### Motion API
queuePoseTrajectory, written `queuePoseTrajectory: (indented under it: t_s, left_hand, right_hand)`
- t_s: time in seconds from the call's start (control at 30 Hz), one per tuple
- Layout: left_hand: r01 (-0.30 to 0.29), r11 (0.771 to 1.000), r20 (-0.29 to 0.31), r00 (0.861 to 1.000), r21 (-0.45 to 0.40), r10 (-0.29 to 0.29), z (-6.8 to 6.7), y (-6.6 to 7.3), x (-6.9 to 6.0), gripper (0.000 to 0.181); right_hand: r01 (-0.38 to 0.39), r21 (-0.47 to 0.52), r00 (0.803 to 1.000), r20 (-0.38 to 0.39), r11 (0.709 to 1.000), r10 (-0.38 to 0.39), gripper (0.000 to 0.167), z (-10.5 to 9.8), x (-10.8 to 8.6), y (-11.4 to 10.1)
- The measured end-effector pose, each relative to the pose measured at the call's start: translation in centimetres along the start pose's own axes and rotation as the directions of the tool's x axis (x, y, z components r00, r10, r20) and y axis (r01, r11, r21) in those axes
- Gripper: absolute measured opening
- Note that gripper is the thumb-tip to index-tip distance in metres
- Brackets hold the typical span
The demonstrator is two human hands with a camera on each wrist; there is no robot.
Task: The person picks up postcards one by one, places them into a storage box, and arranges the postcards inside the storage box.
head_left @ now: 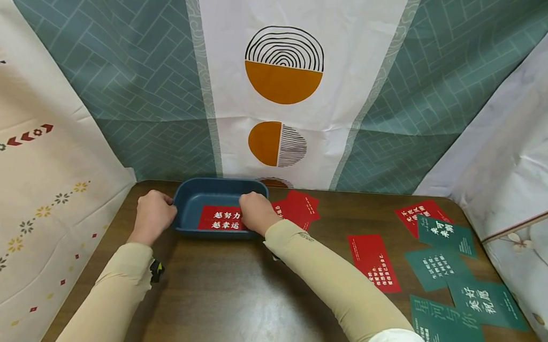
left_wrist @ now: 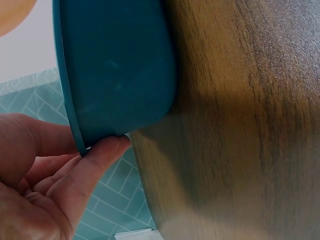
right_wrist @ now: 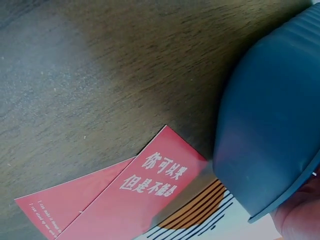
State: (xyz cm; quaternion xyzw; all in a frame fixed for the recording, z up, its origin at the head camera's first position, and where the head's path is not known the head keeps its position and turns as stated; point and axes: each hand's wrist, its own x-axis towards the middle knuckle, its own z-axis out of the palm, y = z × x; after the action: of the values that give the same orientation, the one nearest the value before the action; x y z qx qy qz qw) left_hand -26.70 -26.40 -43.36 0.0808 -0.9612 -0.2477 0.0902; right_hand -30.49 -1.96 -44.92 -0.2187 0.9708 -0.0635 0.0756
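A blue tray stands at the back left of the table with a red card lying inside. The left hand pinches the tray's left rim; in the left wrist view, thumb and fingers hold the rim of the blue wall. At the tray's right end is the right hand, gripping the rim and hiding part of the card. In the right wrist view only a bit of that hand shows at the rim of the tray.
Red cards lie just right of the tray, also seen in the right wrist view. Another red card lies right of centre. Red and green cards overlap along the right side. A patterned curtain hangs behind the table.
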Motion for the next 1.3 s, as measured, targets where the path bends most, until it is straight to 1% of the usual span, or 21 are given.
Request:
queuePoseTrajectory:
  t_s: [0.13, 0.27, 0.33, 0.4, 0.5, 0.63, 0.7, 0.77, 0.9, 1.0, 1.1, 1.2, 1.3]
  left_hand:
    - [-0.011, 1.0, 0.002, 1.0, -0.002, 0.011, -0.1, 0.1, 0.0, 0.025]
    - [-0.021, 1.0, 0.003, 1.0, 0.001, 0.021, -0.1, 0.1, 0.0, 0.026]
    - [-0.023, 1.0, 0.003, 1.0, 0.005, 0.023, -0.2, 0.0, -0.1, 0.027]
    - [-0.027, 1.0, 0.002, 1.0, 0.006, 0.027, -0.2, 0.0, -0.1, 0.027]
    - [-0.035, 0.999, -0.001, 0.999, 0.004, 0.035, -0.2, 0.0, -0.1, 0.026]
    - [-0.04, 0.999, -0.004, 0.999, -0.003, 0.04, -0.2, 0.1, -0.1, 0.027]
    - [-0.038, 0.999, -0.004, 0.999, -0.004, 0.038, -0.2, 0.1, -0.1, 0.028]
    - [-0.039, 0.999, -0.004, 0.999, -0.004, 0.039, -0.2, 0.1, -0.1, 0.027]
    - [-0.043, 0.999, -0.008, 0.999, 0.001, 0.043, 0.0, 0.0, 0.0, 0.026]
    - [-0.046, 0.999, -0.01, 0.999, 0.004, 0.046, 0.1, 0.0, 0.1, 0.027]
    - [-0.049, 0.999, 0.0, 0.999, 0.011, 0.049, 0.2, 0.0, 0.0, 0.028]
    - [-0.043, 0.999, 0.007, 0.999, 0.016, 0.043, 0.2, -0.1, 0.0, 0.029]
    - [-0.033, 0.999, 0.006, 0.999, 0.018, 0.033, 0.1, 0.0, -0.1, 0.028]
  right_hand:
    - [0.0, 0.014, 1.0, -0.006, 1.0, 0.0, 0.025, -0.1, 0.0, 0.2]
    - [-0.009, 0.091, 1.0, -0.006, 0.996, 0.009, 0.027, -0.5, 0.0, 0.3]
    - [-0.01, 0.154, 1.0, -0.003, 0.988, 0.011, 0.03, -0.9, -0.1, 0.3]
    - [0.003, 0.197, 1.0, -0.012, 0.98, -0.001, 0.032, -1.4, -0.2, 0.3]
    - [0.02, 0.264, 0.999, -0.046, 0.964, -0.008, 0.034, -2.4, -0.6, 0.5]
    - [0.053, 0.296, 0.991, -0.131, 0.954, -0.015, 0.032, -4.0, -1.7, 1.8]
    - [0.065, 0.299, 0.986, -0.164, 0.952, -0.016, 0.031, -4.8, -2.4, 2.9]
    - [0.062, 0.309, 0.984, -0.18, 0.949, -0.006, 0.031, -5.5, -3.2, 4.3]
    - [0.009, 0.331, 0.983, -0.176, 0.944, 0.052, 0.032, -6.6, -5.1, 7.6]
    - [-0.038, 0.352, 0.982, -0.158, 0.935, 0.1, 0.033, -7.0, -7.0, 10.3]
    - [-0.067, 0.367, 0.981, -0.148, 0.928, 0.13, 0.035, -6.9, -9.2, 13.3]
    - [-0.107, 0.361, 0.979, -0.125, 0.927, 0.161, 0.038, -6.3, -11.4, 16.2]
    - [-0.158, 0.354, 0.978, -0.074, 0.922, 0.196, 0.044, -5.6, -13.3, 18.6]
